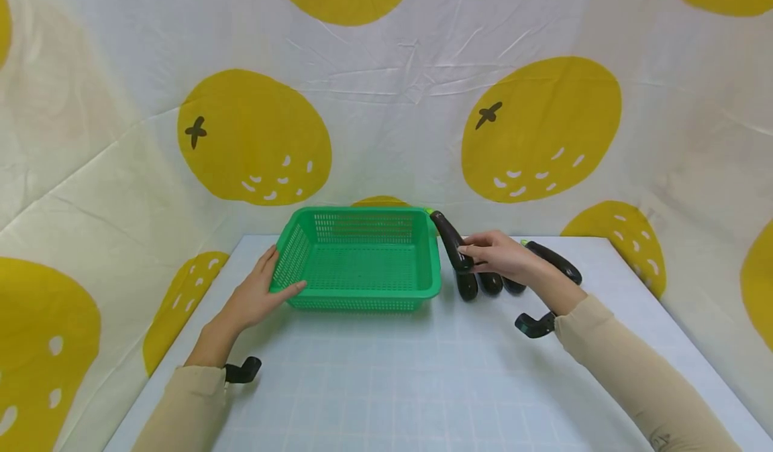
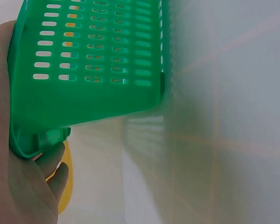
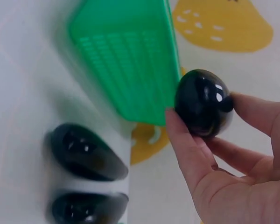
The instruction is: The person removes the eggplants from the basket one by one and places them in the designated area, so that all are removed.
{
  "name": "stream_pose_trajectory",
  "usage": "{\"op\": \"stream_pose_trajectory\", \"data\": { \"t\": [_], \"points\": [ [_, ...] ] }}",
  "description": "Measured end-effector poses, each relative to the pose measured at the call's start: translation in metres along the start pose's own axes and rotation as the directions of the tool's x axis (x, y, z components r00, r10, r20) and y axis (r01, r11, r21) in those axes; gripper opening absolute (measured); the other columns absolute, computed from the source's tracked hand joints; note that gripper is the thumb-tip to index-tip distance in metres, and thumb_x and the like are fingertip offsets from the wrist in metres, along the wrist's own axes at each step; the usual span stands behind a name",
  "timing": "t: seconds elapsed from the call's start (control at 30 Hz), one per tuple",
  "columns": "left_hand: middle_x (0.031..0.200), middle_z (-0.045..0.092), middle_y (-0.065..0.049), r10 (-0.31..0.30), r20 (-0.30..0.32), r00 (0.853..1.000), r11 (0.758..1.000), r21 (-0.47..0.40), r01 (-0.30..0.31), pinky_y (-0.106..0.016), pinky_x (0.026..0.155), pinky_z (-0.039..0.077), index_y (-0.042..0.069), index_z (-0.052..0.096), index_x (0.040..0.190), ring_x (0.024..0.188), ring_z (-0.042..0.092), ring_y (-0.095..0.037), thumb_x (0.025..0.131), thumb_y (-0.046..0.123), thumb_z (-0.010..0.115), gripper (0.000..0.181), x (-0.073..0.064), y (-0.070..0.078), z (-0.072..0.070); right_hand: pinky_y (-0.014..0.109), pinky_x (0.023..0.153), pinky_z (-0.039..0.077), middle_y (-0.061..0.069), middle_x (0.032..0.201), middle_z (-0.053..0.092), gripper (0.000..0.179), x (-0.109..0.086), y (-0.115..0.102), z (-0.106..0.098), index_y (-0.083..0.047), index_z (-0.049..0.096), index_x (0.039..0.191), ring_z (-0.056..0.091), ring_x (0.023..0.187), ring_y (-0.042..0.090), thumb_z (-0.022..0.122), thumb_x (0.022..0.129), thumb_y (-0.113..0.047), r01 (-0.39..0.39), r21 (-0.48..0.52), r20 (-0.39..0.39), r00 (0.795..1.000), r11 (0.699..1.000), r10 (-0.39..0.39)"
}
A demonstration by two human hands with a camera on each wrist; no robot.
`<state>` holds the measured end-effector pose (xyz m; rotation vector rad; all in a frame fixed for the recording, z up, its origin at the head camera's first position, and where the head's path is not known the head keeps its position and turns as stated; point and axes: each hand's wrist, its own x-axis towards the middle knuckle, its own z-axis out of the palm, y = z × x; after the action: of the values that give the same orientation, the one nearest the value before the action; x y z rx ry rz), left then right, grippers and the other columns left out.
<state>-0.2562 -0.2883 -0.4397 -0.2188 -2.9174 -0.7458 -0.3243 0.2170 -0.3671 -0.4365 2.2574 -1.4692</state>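
My right hand [image 1: 498,256] pinches a dark, glossy eggplant [image 1: 448,234] between thumb and fingers, close to its blunt end. It is held off the table, tilted, its green stem end near the basket's right rim. Behind and below that hand, several more eggplants [image 1: 467,286] lie side by side on the table, partly hidden by it. A green plastic basket [image 1: 362,294] with slotted walls stands at the back, with nothing inside. At its front left corner, my left hand [image 1: 252,298] holds the rim, thumb over the front edge and fingers along the left side.
One eggplant [image 1: 554,261] lies apart, right of the others, beyond the right forearm. The table [image 1: 386,385] has a pale gridded cover. A white cloth with yellow fruit shapes [image 1: 253,137] hangs behind and at both sides.
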Motion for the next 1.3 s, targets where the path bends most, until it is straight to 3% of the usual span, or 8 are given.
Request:
{"op": "stream_pose_trajectory", "data": {
  "t": [0.27,0.57,0.77,0.87,1.3],
  "points": [
    [0.172,0.001,-0.014,-0.002,0.003,1.0,1.0,0.008,0.002,-0.074,0.11,0.028,0.004,0.005,0.165,0.151,0.022,-0.05,0.092,0.075,0.054,0.113,0.0,-0.001,0.001,0.045,0.105,0.05,0.03,0.149,0.043,0.057,-0.016,0.019,-0.02,0.012,0.041,0.149,0.049,0.125,0.036,0.055,0.108,-0.024,-0.021,-0.028,-0.038,0.999,0.999,0.02],
    [0.172,0.001,-0.013,-0.004,-0.003,1.0,1.0,0.004,0.004,-0.075,0.109,0.03,0.005,0.004,0.165,0.15,0.023,-0.05,0.092,0.075,0.054,0.112,0.001,-0.001,0.0,0.041,0.102,0.052,0.034,0.15,0.041,0.059,-0.033,0.04,-0.045,0.014,0.036,0.15,0.053,0.126,0.036,0.054,0.108,-0.024,-0.019,-0.056,-0.059,0.998,0.998,0.016],
    [0.172,0.003,-0.015,-0.005,-0.005,1.0,1.0,0.0,0.005,-0.075,0.108,0.031,0.004,0.006,0.165,0.149,0.024,-0.05,0.092,0.074,0.055,0.112,0.001,0.001,0.001,0.049,0.105,0.049,0.036,0.15,0.04,0.062,-0.049,0.055,-0.067,0.015,0.033,0.151,0.051,0.128,0.041,0.054,0.109,-0.026,-0.03,-0.103,-0.086,0.996,0.994,0.021],
    [0.172,0.003,-0.014,-0.002,-0.01,1.0,1.0,0.0,0.002,-0.074,0.109,0.031,0.004,0.007,0.165,0.149,0.024,-0.05,0.092,0.074,0.055,0.112,0.001,0.0,0.0,0.051,0.105,0.049,0.038,0.15,0.039,0.064,-0.055,0.061,-0.077,0.015,0.031,0.152,0.051,0.129,0.042,0.054,0.109,-0.028,-0.047,-0.137,-0.114,0.993,0.989,0.031],
    [0.172,0.003,-0.014,0.001,-0.009,1.0,1.0,-0.003,-0.001,-0.074,0.109,0.03,0.005,0.006,0.165,0.149,0.025,-0.05,0.092,0.074,0.055,0.112,0.0,0.001,0.0,0.036,0.088,0.06,0.04,0.137,0.05,0.063,-0.082,0.086,-0.125,0.017,0.038,0.147,0.061,0.114,0.04,0.055,0.108,-0.029,-0.102,-0.311,-0.282,0.959,0.945,0.01]
  ]
}}
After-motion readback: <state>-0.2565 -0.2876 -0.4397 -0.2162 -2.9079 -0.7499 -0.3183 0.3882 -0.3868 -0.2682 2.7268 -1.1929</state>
